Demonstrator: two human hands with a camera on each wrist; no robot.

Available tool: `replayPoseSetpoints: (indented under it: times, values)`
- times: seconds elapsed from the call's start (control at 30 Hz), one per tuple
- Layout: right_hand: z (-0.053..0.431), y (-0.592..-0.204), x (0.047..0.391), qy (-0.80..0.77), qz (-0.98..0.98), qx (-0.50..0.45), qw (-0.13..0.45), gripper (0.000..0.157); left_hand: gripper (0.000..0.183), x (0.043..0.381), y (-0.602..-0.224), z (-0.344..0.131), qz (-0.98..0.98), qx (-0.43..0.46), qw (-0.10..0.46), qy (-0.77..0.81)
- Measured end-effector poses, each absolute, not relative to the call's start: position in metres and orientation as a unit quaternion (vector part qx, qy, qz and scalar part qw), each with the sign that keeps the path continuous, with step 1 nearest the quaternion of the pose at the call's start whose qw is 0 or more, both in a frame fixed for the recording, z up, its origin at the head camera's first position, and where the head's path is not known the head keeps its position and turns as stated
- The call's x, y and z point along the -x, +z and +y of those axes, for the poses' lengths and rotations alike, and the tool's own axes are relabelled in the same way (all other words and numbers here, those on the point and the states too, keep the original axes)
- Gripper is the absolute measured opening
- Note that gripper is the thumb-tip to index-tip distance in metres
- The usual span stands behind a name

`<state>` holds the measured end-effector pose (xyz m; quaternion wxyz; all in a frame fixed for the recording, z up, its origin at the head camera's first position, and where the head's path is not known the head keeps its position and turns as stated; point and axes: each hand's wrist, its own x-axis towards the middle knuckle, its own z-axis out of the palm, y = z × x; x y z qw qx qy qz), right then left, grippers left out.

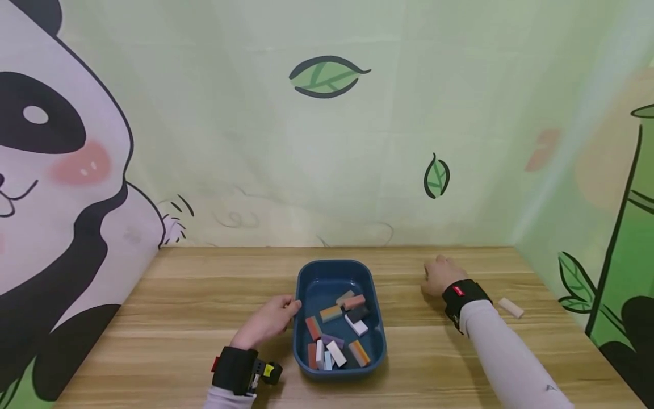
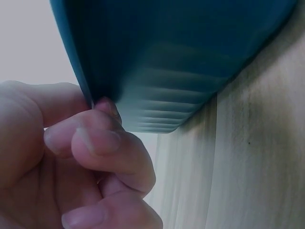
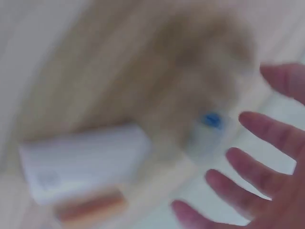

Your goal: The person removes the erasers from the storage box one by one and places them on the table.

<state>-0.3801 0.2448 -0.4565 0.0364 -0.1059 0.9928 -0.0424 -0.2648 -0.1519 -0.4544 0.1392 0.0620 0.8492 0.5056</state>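
A dark blue bin (image 1: 302, 284) stands on the table with several coloured blocks (image 1: 331, 313) inside, mostly toward its near end. My left hand (image 1: 269, 321) pinches the bin's left rim between thumb and fingers; the left wrist view shows the bin's ribbed wall (image 2: 167, 102) beside the curled fingers. To the right of the bin, my right hand (image 1: 441, 275) is over the table. Its fingers (image 3: 271, 133) are spread in the right wrist view and hold nothing. Blurred there are a white block (image 3: 86, 160) and an orange-brown block (image 3: 93, 207), both apart from the fingers.
A pale block (image 1: 511, 307) lies on the wooden table (image 1: 214, 284), right of my right wrist. A small blurred blue patch (image 3: 212, 119) shows near the right fingertips. A printed fabric backdrop (image 1: 230, 142) rises behind the table and along its sides.
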Motion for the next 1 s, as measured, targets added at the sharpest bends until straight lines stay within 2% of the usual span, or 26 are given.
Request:
replayPoseSetpoints:
  times: [0.07,0.17,0.27,0.43,0.57,0.8,1.0]
  values:
    - [0.242,-0.442,0.378,-0.043,0.993,0.089,0.071,0.041,0.031,0.265,-0.455,-0.152,0.848,-0.064,0.139,0.507]
    - [0.235,-0.418,0.374,-0.046,0.991,0.084,0.09,0.065,0.031,0.264,-0.455,-0.152,0.846,-0.063,0.141,0.51]
    - [0.227,-0.398,0.371,-0.045,0.99,0.11,0.072,0.073,0.03,0.265,-0.456,-0.152,0.847,-0.062,0.141,0.509]
    - [0.203,-0.379,0.363,-0.019,0.984,0.173,0.03,0.073,0.03,0.264,-0.456,-0.153,0.848,-0.064,0.137,0.508]
    - [0.164,-0.376,0.345,-0.001,0.975,0.222,0.015,0.072,0.03,0.263,-0.454,-0.153,0.848,-0.065,0.137,0.508]
    - [0.095,-0.375,0.307,-0.007,0.949,0.315,0.029,0.07,0.03,0.264,-0.451,-0.153,0.846,-0.066,0.14,0.511]
    - [0.066,-0.379,0.295,-0.016,0.931,0.364,0.038,0.065,0.029,0.264,-0.45,-0.151,0.843,-0.074,0.14,0.514]
